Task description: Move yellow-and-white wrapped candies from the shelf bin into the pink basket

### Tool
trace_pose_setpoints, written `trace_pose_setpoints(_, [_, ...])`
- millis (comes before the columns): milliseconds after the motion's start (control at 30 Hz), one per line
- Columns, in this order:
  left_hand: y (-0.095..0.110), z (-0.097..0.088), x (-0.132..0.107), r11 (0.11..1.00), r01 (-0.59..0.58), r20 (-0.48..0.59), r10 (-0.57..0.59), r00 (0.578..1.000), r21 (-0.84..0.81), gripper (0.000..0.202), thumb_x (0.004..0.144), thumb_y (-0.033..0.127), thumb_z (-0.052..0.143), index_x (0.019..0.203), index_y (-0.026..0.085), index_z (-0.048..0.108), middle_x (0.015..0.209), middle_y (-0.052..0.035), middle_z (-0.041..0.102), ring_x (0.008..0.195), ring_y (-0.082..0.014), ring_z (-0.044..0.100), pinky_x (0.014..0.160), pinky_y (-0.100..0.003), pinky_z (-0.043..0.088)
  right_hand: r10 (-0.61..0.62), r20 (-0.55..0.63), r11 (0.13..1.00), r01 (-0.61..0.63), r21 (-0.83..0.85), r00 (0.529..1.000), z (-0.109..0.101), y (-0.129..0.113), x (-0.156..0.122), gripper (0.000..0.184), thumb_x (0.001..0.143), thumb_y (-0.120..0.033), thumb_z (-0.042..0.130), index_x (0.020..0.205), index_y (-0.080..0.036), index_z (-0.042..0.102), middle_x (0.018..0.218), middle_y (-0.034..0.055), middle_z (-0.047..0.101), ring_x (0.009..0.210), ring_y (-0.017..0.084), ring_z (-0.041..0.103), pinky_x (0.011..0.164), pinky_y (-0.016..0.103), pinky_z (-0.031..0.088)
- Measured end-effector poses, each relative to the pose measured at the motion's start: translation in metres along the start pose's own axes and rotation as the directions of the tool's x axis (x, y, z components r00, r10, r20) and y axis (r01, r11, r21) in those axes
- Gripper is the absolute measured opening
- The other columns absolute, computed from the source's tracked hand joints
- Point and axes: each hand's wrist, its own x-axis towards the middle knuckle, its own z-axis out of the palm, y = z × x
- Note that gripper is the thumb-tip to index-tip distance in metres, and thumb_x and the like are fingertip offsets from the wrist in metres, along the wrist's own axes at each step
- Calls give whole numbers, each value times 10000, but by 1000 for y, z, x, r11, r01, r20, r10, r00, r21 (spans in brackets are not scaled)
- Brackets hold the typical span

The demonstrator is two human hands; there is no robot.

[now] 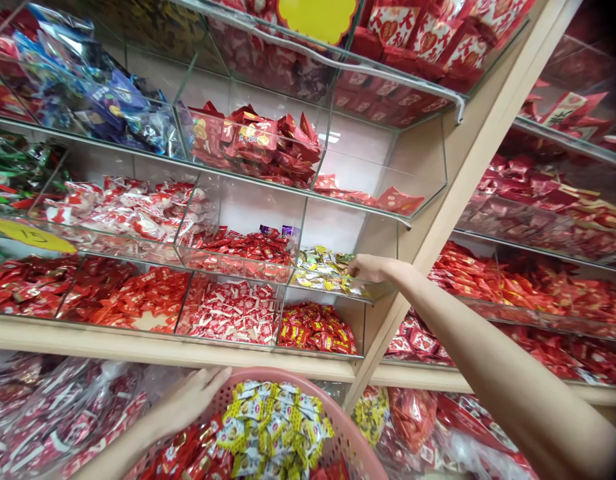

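My right hand [372,269] reaches into a clear shelf compartment on the right, its fingers curled down at the small yellow-and-white wrapped candies [321,261]. The fingertips are partly hidden, so whatever they pinch does not show clearly. Low in the view, a pink plastic basket [355,430] holds a heap of yellow-and-white wrapped candies [275,427] on top of red-wrapped ones [188,453]. Against the basket's left rim lies my left hand [201,395], fingers stretched out and pointing right.
Tiered shelves with clear dividers hold wrapped sweets, among them red-and-yellow candies [315,327] and red-and-white candies [235,310]. A wooden upright [438,220] stands by my right forearm. Bagged sweets [53,413] lie under the wooden ledge [138,343]. A yellow price tag [31,235] hangs left.
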Motion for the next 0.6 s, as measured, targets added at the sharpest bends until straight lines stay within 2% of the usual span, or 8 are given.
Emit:
trace_pose_setpoints(100, [3,-1,-2,1000,-17,18,17,1000,-8,642,770,648,342,1162,215,609,1257,-26,574,1197,-246,494,1008,-320,362,-8,-70,999,4,-54,998,-5,-1,-4,231,653,-300,597,790,-131,674,729,36,636,652,137,513,547,216,346])
trace_pose_setpoints(200, [5,-3,-4,1000,-27,45,28,999,-6,658,783,646,315,1186,203,589,1264,-37,571,1199,-250,491,1009,-324,350,-13,-195,996,-5,-91,981,-19,3,-16,249,701,-337,581,802,-127,669,728,53,641,660,146,526,578,230,359])
trace_pose_setpoints(267, [7,-3,-5,1000,-17,58,16,998,10,656,792,644,295,1186,209,587,1261,-38,575,1195,-254,494,1011,-332,343,-14,-307,999,0,-46,951,-31,6,-30,279,728,-359,563,858,-132,662,765,61,650,686,158,545,613,241,377])
trace_pose_setpoints(333, [8,-3,-5,999,-20,73,19,997,26,652,800,643,282,1201,219,574,1270,-37,569,1192,-258,496,1015,-343,333,-25,-435,999,42,28,900,-41,2,-50,330,754,-395,542,934,-138,644,825,75,653,722,170,560,651,258,395])
trace_pose_setpoints(400, [8,-3,-4,999,-18,78,15,997,35,649,802,646,276,1203,228,570,1272,-41,569,1181,-260,506,1011,-351,331,-48,-534,988,118,97,844,-45,-14,-73,376,783,-436,511,1002,-149,617,872,86,646,745,175,563,672,276,405])
trace_pose_setpoints(467, [8,-2,-5,999,-11,76,8,997,32,640,802,649,276,1193,240,576,1253,-40,587,1158,-260,525,991,-349,346,-82,-573,969,200,147,816,-38,-42,-94,390,811,-458,482,1042,-165,595,890,86,635,754,173,559,682,289,411])
trace_pose_setpoints(533, [9,-2,-5,1000,2,69,-4,998,27,636,804,650,274,1150,233,607,1190,-46,634,1102,-265,566,954,-345,374,-173,-539,937,307,169,824,-19,-77,-108,350,839,-441,460,1033,-183,593,898,77,625,787,173,554,709,299,413])
trace_pose_setpoints(600, [9,-2,-6,999,27,56,-28,998,19,632,798,654,285,1057,214,658,1071,-56,696,1004,-271,619,900,-340,408,-334,-467,870,459,183,819,13,-110,-110,297,859,-401,453,1014,-190,593,919,72,617,832,171,545,745,299,409])
